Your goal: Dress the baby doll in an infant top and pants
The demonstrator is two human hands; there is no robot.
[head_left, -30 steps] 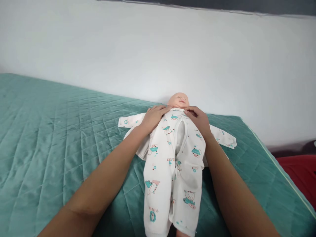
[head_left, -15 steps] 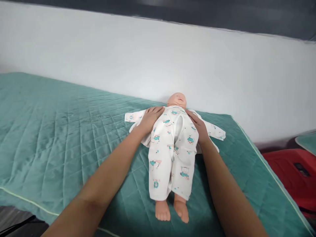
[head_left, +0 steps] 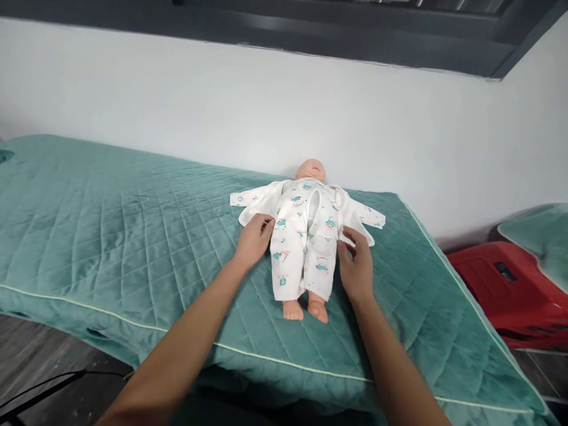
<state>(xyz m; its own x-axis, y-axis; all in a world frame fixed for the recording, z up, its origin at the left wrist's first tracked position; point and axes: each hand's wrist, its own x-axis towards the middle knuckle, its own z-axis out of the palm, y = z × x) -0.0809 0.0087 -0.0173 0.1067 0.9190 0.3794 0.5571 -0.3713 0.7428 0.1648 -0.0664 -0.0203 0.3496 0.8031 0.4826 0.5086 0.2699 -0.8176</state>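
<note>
A baby doll (head_left: 310,170) lies on its back on the green quilted bed cover (head_left: 168,248), head by the wall and bare feet toward me. White printed trousers (head_left: 286,248) reach up over its chest, with an oval opening at the crotch. Its white top (head_left: 261,204) is spread out on both sides, sleeves stretched outward. My left hand (head_left: 254,241) is beside the trousers at hip height, fingers loosely curled and close to the cloth. My right hand (head_left: 357,263) is at the opposite side, thumb and fingers bent but apart, near the top's lower edge. Neither hand visibly grips cloth.
A white wall (head_left: 177,106) rises behind the bed, with a dark frame (head_left: 266,29) above it. To the right stands a red plastic chair (head_left: 501,290) with green cloth (head_left: 541,231) behind it. Dark floor and a black cable (head_left: 53,378) show at lower left.
Both hands have left the doll's upper body and come down toward me along its sides, fingers now bent rather than laid flat. The view has shifted, showing more of the bed's front edge.
</note>
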